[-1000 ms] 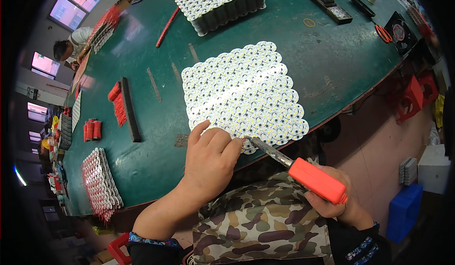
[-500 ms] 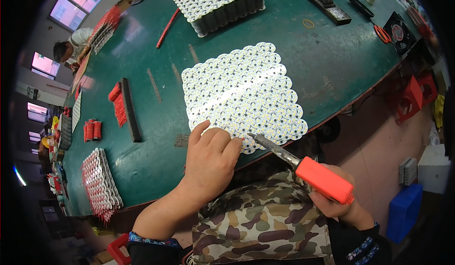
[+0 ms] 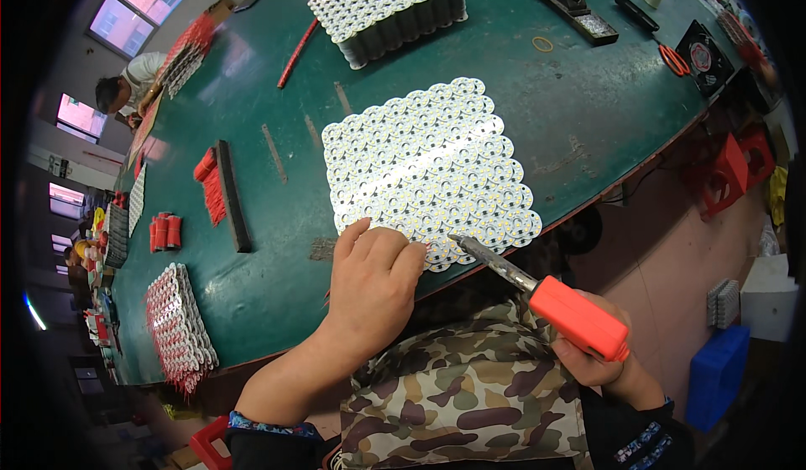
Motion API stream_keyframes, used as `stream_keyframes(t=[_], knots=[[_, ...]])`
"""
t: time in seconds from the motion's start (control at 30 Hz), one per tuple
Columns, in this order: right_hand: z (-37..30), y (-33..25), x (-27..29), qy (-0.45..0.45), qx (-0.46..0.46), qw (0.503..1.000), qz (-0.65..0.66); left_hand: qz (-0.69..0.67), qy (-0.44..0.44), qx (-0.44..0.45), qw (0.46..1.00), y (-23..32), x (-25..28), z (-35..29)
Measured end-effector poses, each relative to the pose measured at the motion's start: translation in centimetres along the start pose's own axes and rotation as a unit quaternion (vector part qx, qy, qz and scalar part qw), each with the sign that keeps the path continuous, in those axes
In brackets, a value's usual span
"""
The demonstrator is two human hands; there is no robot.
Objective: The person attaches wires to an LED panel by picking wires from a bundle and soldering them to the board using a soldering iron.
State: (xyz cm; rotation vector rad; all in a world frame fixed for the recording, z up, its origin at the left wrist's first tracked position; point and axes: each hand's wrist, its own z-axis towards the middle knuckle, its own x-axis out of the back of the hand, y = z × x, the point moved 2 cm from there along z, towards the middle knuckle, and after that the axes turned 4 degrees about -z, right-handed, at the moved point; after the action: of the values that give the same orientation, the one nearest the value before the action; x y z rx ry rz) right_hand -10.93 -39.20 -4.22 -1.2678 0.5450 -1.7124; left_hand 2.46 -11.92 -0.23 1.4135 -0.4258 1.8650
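Note:
A sheet of joined round white LED boards (image 3: 420, 159) lies on the green table in front of me. My left hand (image 3: 375, 273) rests on its near left part, fingers curled and pressed together at the sheet. What those fingertips pinch is hidden; a tiny bit of red shows beside them. My right hand (image 3: 598, 357) is closed round the red handle of a soldering iron (image 3: 578, 317). The iron's metal tip points up and left, over the near edge of the sheet, a little right of my left fingers.
A stack of similar boards (image 3: 407, 29) stands at the far side. To the left lie bundles of red wires (image 3: 211, 186), a dark bar (image 3: 232, 197) and boards with red wires (image 3: 179, 323). Far right are a black tray (image 3: 579, 16) and scissors (image 3: 673, 60). Another person (image 3: 126, 88) works far left.
The iron's tip has shifted slightly right and up along the sheet, with my right hand following. My left hand stays nearly in place.

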Motion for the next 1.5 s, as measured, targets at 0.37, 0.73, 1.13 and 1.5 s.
stream_keyframes(t=[0.37,0.73,1.13,1.5], knots=[[0.1,0.0,0.0,-0.003,0.007,1.000,0.017,-0.016,0.010,-0.007,1.000,0.9,-0.4,-0.1],[1.0,-0.8,-0.2,0.020,0.035,0.999,0.013,-0.017,0.010,-0.009,1.000,0.9,-0.4,-0.1],[1.3,-0.9,0.2,-0.053,0.041,0.998,0.000,-0.006,0.001,-0.006,1.000,1.0,-0.3,0.0],[-0.4,-0.5,1.2,-0.011,-0.005,0.999,-0.034,-0.001,0.000,-0.007,1.000,1.1,-0.4,-0.1]])
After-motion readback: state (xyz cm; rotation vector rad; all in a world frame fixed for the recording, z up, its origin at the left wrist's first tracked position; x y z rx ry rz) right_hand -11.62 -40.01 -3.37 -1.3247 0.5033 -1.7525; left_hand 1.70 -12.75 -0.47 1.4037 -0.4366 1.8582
